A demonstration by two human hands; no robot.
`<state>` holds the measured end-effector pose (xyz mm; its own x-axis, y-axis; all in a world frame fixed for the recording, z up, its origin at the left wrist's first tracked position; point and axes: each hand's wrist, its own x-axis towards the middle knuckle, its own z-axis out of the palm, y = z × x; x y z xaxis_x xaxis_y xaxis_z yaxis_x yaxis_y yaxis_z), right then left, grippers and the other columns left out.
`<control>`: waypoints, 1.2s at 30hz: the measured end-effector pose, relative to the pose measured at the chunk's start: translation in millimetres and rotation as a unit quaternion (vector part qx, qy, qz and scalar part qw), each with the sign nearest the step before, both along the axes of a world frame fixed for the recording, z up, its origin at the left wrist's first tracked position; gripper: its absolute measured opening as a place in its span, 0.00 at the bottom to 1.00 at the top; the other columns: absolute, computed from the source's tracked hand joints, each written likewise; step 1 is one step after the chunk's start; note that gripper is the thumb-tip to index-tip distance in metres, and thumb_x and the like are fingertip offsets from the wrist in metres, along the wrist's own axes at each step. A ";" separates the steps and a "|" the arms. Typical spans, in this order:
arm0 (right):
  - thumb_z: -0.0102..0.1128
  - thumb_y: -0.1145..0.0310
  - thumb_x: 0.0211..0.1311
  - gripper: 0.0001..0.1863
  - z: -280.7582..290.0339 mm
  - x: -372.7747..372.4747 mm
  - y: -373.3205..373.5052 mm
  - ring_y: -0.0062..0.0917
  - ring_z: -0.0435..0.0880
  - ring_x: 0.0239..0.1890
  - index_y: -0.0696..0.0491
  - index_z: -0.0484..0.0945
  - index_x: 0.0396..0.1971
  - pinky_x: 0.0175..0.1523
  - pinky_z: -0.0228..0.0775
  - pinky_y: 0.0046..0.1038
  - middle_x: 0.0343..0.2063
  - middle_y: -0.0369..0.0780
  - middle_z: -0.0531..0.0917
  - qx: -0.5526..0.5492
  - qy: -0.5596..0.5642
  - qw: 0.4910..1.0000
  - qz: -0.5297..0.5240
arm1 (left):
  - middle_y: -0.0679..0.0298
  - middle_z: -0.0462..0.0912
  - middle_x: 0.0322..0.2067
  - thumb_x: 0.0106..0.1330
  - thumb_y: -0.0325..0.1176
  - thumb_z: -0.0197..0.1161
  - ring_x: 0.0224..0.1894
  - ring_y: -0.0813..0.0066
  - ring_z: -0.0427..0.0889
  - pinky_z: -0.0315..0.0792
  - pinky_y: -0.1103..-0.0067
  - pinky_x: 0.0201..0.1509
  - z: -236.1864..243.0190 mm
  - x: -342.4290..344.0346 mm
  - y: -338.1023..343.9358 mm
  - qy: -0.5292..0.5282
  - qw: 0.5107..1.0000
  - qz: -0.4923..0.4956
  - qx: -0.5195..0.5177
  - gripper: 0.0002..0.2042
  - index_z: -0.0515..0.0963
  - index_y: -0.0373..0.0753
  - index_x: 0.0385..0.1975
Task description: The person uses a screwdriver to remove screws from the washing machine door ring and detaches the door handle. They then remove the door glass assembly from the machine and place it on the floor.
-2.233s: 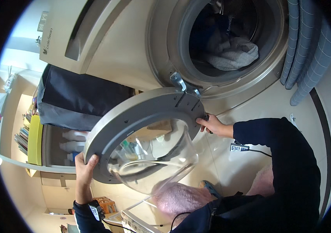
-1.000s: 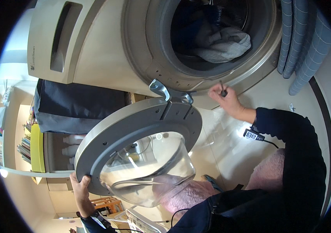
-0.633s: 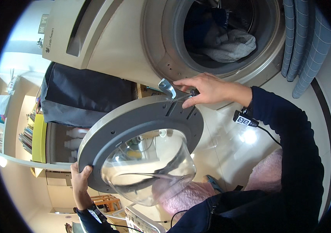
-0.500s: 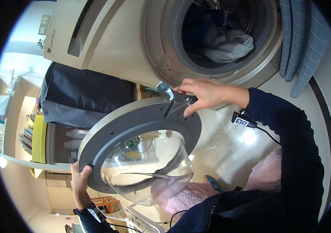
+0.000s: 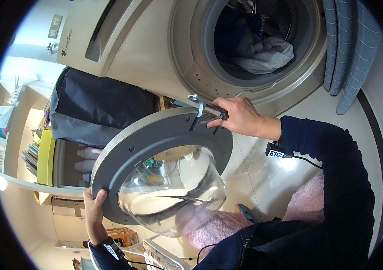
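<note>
Head view shows the left hand (image 5: 94,208) clasping the left rim of the door (image 5: 149,139), which is between both hands; if this hold slips, the door may fall, because its silver hinge (image 5: 199,106) seems loose from the washing machine (image 5: 142,58). The right hand (image 5: 244,117), at the door's upper right, grips a small dark tool (image 5: 223,115), whose tip might slide and scratch the door. Left of the door is a yellow box (image 5: 45,157); a dark bag (image 5: 97,103) stands in the way at the door's upper left; a curtain (image 5: 357,54) hangs far to its right.
</note>
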<state>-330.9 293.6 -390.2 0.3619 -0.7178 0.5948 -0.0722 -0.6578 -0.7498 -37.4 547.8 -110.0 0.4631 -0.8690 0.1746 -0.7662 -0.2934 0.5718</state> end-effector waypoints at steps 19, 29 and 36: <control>0.65 0.43 0.54 0.23 -145.3 40.6 66.8 0.12 0.62 0.11 0.44 0.68 0.33 0.17 0.54 0.19 0.12 0.27 0.64 0.612 -0.136 0.708 0.325 | 0.63 0.79 0.30 0.53 0.51 0.71 0.32 0.78 0.76 0.71 0.82 0.38 -0.9 -0.6 11.5 0.012 0.996 0.082 -0.012 0.27 0.76 0.30 0.40; 0.58 0.44 0.59 0.30 -133.9 41.0 61.0 0.15 0.60 0.09 0.54 0.63 0.48 0.16 0.51 0.20 0.13 0.32 0.67 0.595 -0.108 0.756 0.251 | 0.64 0.79 0.30 0.59 0.49 0.66 0.31 0.82 0.76 0.71 0.83 0.34 1.8 -17.9 5.4 0.040 0.997 0.059 0.011 0.23 0.77 0.31 0.38; 0.55 0.49 0.64 0.24 -102.5 -0.1 59.0 0.17 0.71 0.09 0.59 0.69 0.42 0.15 0.60 0.20 0.15 0.34 0.73 0.522 -0.124 0.812 0.229 | 0.64 0.74 0.41 0.65 0.41 0.60 0.41 0.80 0.72 0.67 0.81 0.46 43.3 -37.9 22.7 0.017 0.999 0.032 -0.036 0.22 0.68 0.33 0.52</control>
<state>-331.0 352.7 -492.7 0.6952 -0.7014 -0.1573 0.2382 0.4313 -0.8702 -75.3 570.5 -66.8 0.5233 -0.8237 0.2182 -0.7267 -0.2977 0.6191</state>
